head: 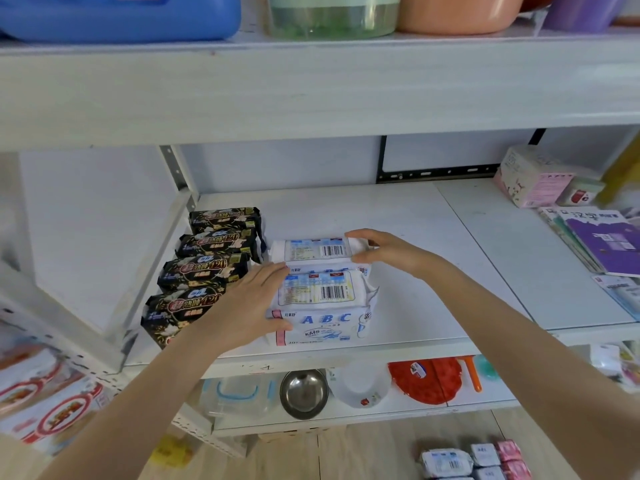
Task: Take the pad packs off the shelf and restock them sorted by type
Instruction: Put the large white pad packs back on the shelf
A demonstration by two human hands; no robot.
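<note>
Right hand [389, 251] grips the right end of the rear white pack [311, 249], fingers curled over the top, thumb on the near side. Left hand [249, 306] holds the left end of the front white pack [322, 306], fingers laid across the top edge, thumb on the front face. Both arms reach in from below.

The two white packs stand on the shelf [415, 271], one behind the other and touching, barcodes up. The front one shows blue "ABC" lettering and sits near the shelf's front edge. Just left of them are the black packs [207, 268], four in a row running front to back; the row is close to the white packs, with the left hand covering part of the gap.

Far right on the same shelf: pink box [533, 178] at the back, books [602, 240] in front of it, well apart from the packs.

Shelf below: steel bowl [304, 393], white bowl [360, 386] beside it, red disc [426, 379] further right.

Shelf above: blue jug [121, 15], green tub [332, 15], orange tub [457, 12].

Floor packs [471, 460] lie on the wooden floor at lower right, white and pink mixed, partly cut off by the frame
</note>
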